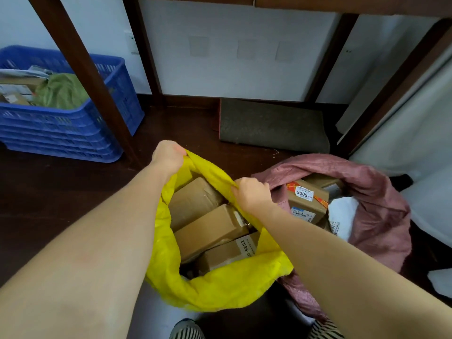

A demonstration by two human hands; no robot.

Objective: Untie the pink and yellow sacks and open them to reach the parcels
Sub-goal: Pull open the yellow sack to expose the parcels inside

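Note:
The yellow sack (220, 285) stands open on the dark floor in front of me, with several brown cardboard parcels (210, 226) showing inside. My left hand (167, 156) grips the far left part of its rim. My right hand (252, 193) pinches the rim on the right side, and the mouth is stretched between both hands. Just right of it the pink sack (376, 211) lies open too, with a labelled brown box (307, 200) and a white mailer (342, 216) inside.
A blue plastic crate (61, 126) holding papers and a green bag sits at the left behind a dark wooden table leg (90, 77). A grey mat (274, 123) lies by the wall. White sacks (415, 167) are at the right.

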